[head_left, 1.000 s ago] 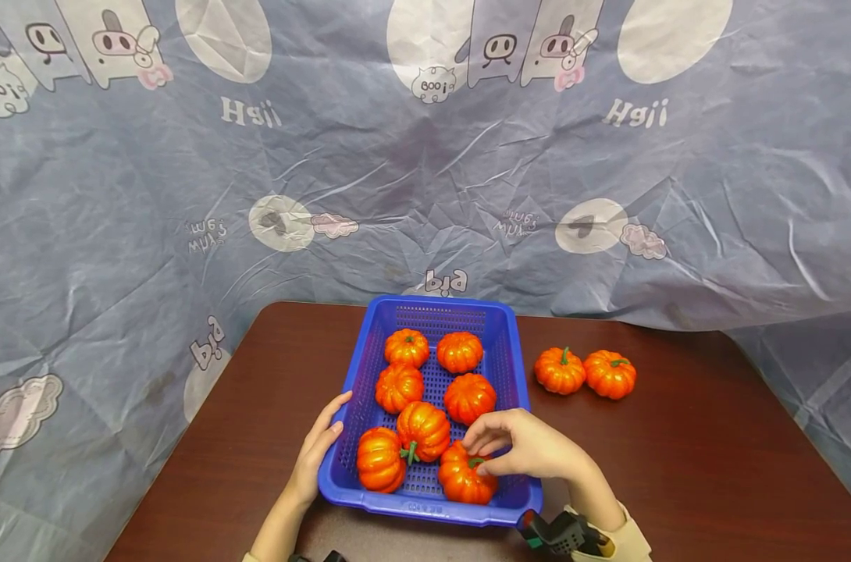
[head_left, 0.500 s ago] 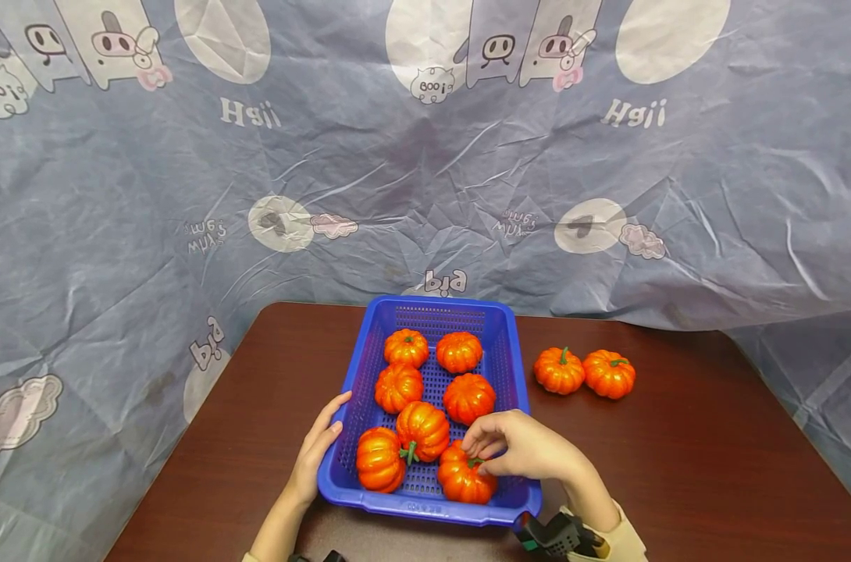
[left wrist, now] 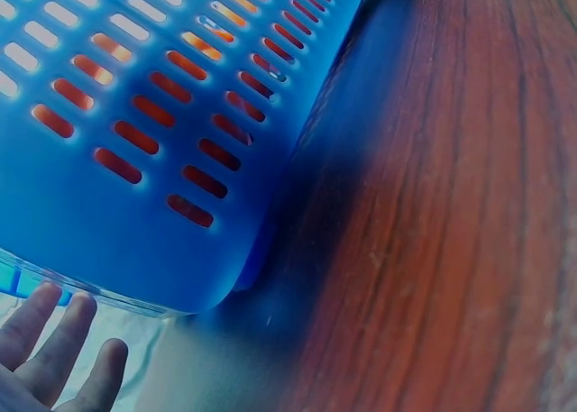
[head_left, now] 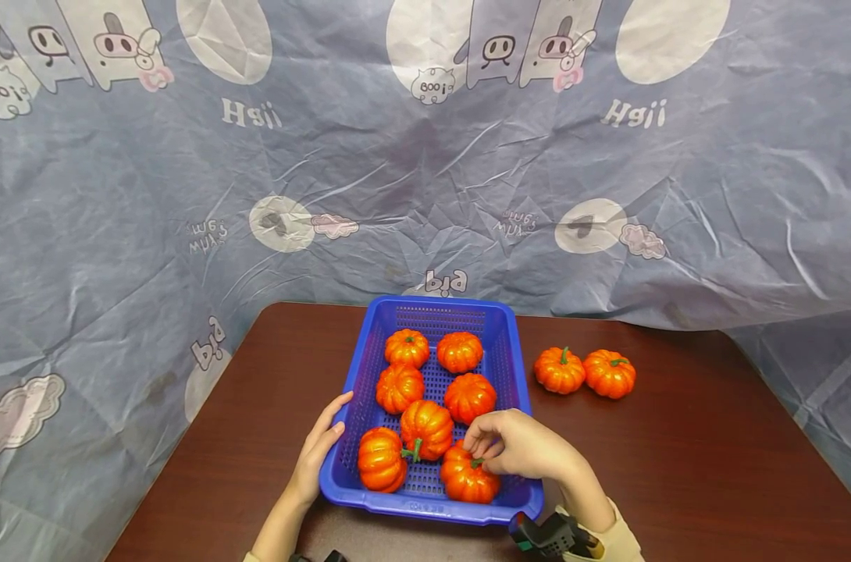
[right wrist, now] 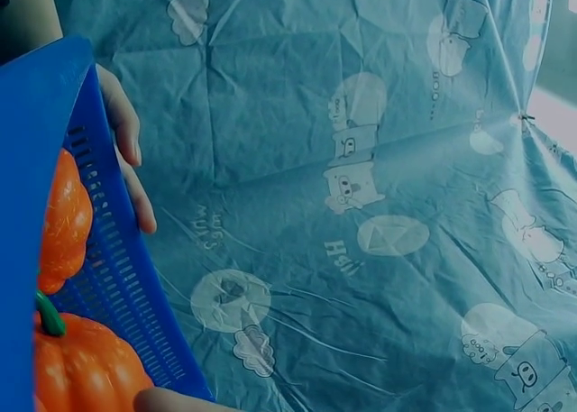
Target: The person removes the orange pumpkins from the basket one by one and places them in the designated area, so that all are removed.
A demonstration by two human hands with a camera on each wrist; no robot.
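A blue plastic basket [head_left: 431, 507] with perforated walls holds several small, shiny orange pumpkins. My left hand [head_left: 315, 453] rests on its left rim, fingers fairly straight; in the left wrist view the fingertips [left wrist: 81, 308] lie right at the rim. My right hand [head_left: 527, 446] reaches over the near right corner, curled fingers and thumb gripping the top of a pumpkin [head_left: 464, 482] beside its green stem. Left of that one, a pumpkin [head_left: 425, 428] has its stem towards me, close to the stem of the near left pumpkin [head_left: 382, 460].
Two more pumpkins, one [head_left: 559, 370] touching the other [head_left: 610, 374], sit on the dark brown table [head_left: 706, 453] right of the basket. Farther inside the basket are several pumpkins, including one [head_left: 459, 352] at the back right. A grey-blue printed cloth [head_left: 425, 172] hangs behind the table.
The middle pumpkin beside the gripped one has turned slightly, its stem shifting right. Both hands stay nearly in place.
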